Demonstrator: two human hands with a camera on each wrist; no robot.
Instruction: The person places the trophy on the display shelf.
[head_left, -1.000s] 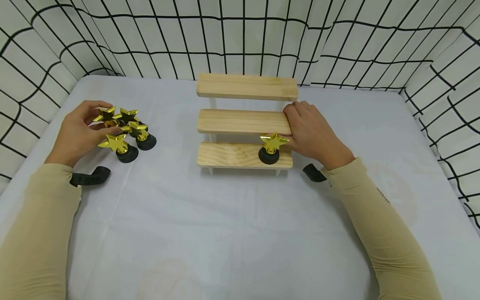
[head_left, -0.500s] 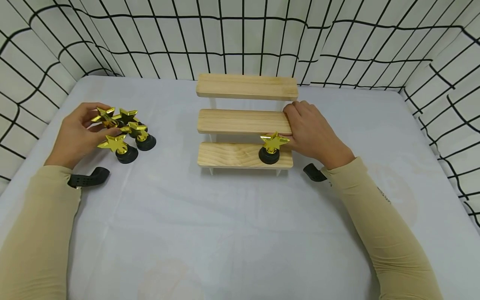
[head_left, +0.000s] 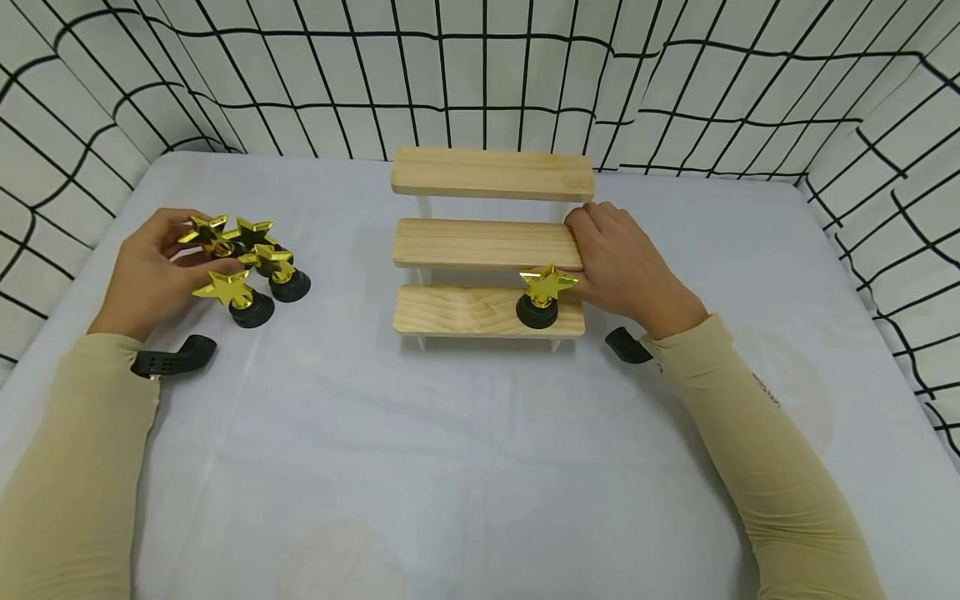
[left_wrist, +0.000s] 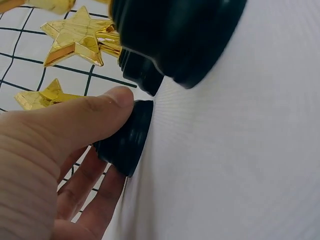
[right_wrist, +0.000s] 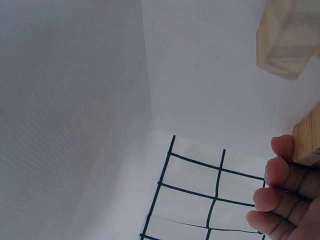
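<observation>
Your left hand [head_left: 153, 267] is the nearer one to the star trophy [head_left: 206, 234] by the left edge of the tabletop [head_left: 450, 467], toward its far left corner; that trophy lies between your thumb and fingers, upright, its long axis vertical; they pinch its black base [left_wrist: 129, 142], parted only as wide as that base; three other star trophies [head_left: 252, 310] crowd its right and near sides; your right hand [head_left: 626, 262], well apart, grips the right end of the middle shelf [head_left: 480, 242] on the three-tier wooden stand [head_left: 491, 173]; a lone trophy [head_left: 537, 312] stands just below.
</observation>
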